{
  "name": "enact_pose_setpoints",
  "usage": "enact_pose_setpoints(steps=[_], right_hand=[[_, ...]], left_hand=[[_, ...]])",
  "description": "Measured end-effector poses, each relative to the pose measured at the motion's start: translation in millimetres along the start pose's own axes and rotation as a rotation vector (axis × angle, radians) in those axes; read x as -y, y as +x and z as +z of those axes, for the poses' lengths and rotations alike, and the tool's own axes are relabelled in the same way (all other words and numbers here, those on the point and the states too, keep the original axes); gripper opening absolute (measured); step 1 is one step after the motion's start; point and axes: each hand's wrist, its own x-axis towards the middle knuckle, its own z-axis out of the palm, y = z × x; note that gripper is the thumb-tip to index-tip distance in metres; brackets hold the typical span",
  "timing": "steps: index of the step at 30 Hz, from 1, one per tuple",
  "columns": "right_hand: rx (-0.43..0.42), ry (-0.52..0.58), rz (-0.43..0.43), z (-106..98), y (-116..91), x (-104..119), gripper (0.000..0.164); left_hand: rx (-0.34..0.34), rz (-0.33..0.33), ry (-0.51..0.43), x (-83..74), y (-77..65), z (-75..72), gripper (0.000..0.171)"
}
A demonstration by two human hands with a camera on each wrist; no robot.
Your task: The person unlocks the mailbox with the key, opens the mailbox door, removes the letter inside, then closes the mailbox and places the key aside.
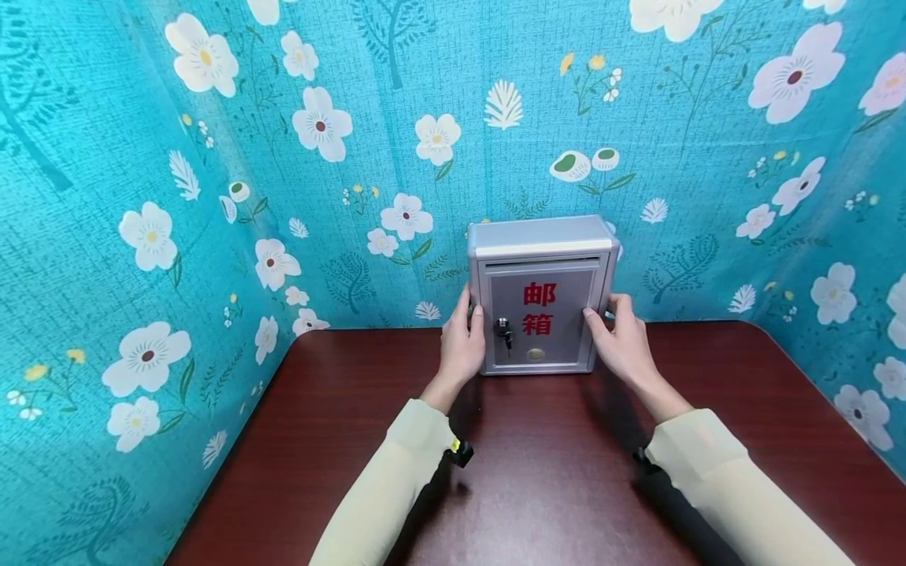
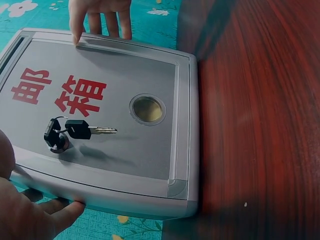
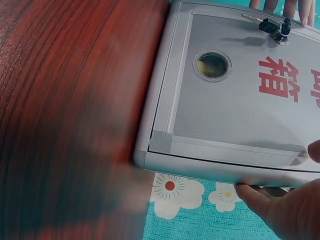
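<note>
A silver metal mailbox stands upright at the far side of the table, with red characters and a slot near its top. My left hand grips its left side, thumb at the front edge and fingers along the side. On the opposite side, my right hand holds it the same way, thumb on the front frame. Keys hang from the lock on the door. Below the characters sits a round window. Both wrist views show the mailbox between the two hands; its back is hidden.
The dark red wooden table reaches back to a blue flowered cloth, which hangs behind the mailbox and along both sides. Sleeves cover both forearms, with a dark wrist device at the left cuff.
</note>
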Motion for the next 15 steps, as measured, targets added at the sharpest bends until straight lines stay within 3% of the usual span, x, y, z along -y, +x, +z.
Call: enact_pose_setpoints(steps=[15], right_hand=[[-0.008, 0.021, -0.006, 7.7, 0.4, 6.0, 0.050]], left_hand=[[-0.006, -0.013, 0.005, 3.7, -0.5, -4.2, 0.057]])
